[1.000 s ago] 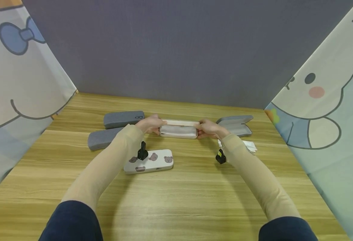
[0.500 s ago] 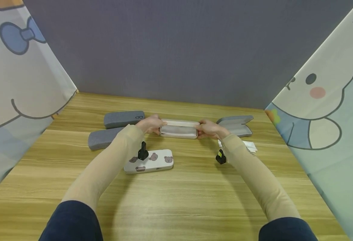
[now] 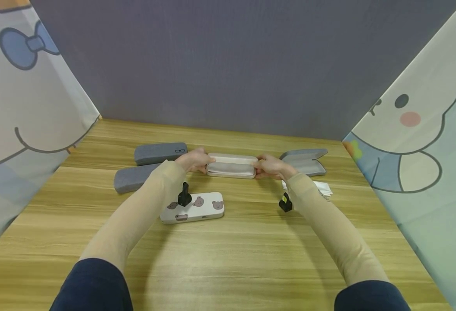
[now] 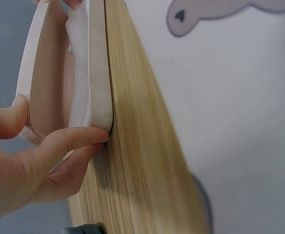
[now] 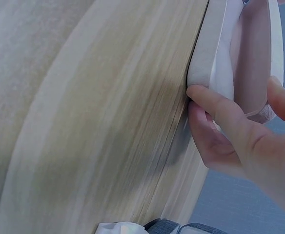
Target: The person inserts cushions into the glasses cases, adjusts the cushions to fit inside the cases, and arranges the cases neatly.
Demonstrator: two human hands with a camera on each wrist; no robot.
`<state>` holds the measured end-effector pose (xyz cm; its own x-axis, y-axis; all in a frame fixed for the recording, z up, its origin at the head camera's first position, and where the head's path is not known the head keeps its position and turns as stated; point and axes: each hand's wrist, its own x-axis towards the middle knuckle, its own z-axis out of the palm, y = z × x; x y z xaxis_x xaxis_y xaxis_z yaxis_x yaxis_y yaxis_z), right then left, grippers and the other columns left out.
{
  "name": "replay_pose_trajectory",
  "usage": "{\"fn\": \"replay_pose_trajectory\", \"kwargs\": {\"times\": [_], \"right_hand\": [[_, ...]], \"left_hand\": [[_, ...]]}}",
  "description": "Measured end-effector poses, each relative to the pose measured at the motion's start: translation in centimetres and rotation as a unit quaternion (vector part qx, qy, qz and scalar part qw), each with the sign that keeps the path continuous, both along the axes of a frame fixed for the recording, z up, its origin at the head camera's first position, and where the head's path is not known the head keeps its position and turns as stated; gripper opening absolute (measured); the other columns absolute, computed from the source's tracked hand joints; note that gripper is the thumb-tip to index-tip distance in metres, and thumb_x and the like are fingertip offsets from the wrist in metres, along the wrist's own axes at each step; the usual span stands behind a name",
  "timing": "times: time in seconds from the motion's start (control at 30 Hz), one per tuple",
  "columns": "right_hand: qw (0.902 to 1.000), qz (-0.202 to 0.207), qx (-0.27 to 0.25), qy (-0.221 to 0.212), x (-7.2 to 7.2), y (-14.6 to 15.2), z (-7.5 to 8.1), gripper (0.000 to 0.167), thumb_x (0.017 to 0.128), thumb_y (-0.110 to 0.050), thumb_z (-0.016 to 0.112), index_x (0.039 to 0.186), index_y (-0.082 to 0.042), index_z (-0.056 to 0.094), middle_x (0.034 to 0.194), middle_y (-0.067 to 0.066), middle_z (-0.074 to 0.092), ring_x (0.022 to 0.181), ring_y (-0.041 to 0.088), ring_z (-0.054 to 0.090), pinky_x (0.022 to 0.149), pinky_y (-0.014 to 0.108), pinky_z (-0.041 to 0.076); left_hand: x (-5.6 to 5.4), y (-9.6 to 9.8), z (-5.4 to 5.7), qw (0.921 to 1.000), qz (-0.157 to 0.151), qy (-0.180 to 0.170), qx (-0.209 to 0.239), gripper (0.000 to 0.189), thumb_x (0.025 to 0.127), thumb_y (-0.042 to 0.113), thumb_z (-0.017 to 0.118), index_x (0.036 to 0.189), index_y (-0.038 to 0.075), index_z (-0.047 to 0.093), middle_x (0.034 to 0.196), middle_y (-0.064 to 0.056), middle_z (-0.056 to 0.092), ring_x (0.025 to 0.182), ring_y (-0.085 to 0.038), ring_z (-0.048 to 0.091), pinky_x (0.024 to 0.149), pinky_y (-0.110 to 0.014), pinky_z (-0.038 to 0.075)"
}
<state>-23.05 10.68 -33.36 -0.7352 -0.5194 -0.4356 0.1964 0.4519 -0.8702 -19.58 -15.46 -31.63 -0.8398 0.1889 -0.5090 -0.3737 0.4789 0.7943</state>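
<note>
A pale eyeglass case (image 3: 231, 176) stands open on the table with its lid raised at the back. A folded light grey cloth (image 3: 231, 168) lies inside. At the left end, my left hand (image 3: 195, 160) grips the case. Its thumb is on the lid's edge and its fingers are at the base's corner, as the left wrist view shows. The right end is held likewise by my right hand (image 3: 268, 166), thumb on the lid (image 5: 276, 44) and forefinger against the base. The case's hinge side is hidden from me.
Two grey cases (image 3: 159, 154) lie shut at the left. Closer in is a white case with bears (image 3: 208, 207), partly behind the left wrist camera. At the right stand an open grey case (image 3: 309, 166) and white cloths (image 3: 323, 188). A grey wall (image 3: 228, 65) rises behind.
The lid's angle has shifted slightly, and more of its inner face shows now. Both hands have stayed at the case's ends, and the other things have not moved.
</note>
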Motion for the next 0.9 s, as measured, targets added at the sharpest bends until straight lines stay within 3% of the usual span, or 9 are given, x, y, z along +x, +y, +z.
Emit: {"fn": "replay_pose_trajectory", "kwargs": {"times": [0.23,0.47,0.9], "right_hand": [[1.0,0.001,-0.002,0.003,0.16,-0.03,0.05,0.048,0.104,-0.009,0.034,0.146,0.011,0.02,0.137,0.032,0.038,0.118,0.034,0.05,0.109,0.047,0.04],[0.9999,-0.01,-0.001,-0.004,0.26,0.06,-0.02,0.06,0.103,-0.008,0.037,0.151,0.007,0.003,0.14,0.033,0.035,0.127,0.039,0.046,0.11,0.046,0.04],[0.9999,-0.013,0.001,0.005,0.39,0.1,-0.28,0.061,0.103,-0.007,0.039,0.151,0.007,0.005,0.147,0.031,0.027,0.132,0.042,0.041,0.11,0.045,0.04]], "left_hand": [[0.04,0.05,0.03,1.0,-0.001,-0.001,0.007,0.071,0.103,0.016,0.042,0.151,-0.005,-0.006,0.159,-0.023,0.006,0.146,-0.035,0.019,0.114,-0.044,0.034],[0.01,0.1,-0.05,0.9999,0.005,-0.001,0.015,0.07,0.102,0.013,0.043,0.15,-0.006,-0.005,0.158,-0.025,0.009,0.145,-0.035,0.023,0.114,-0.044,0.034],[0.01,0.22,-0.29,0.9998,0.014,0.002,0.012,0.069,0.101,0.011,0.045,0.15,-0.009,-0.001,0.158,-0.026,0.009,0.144,-0.035,0.025,0.113,-0.042,0.036]]}}
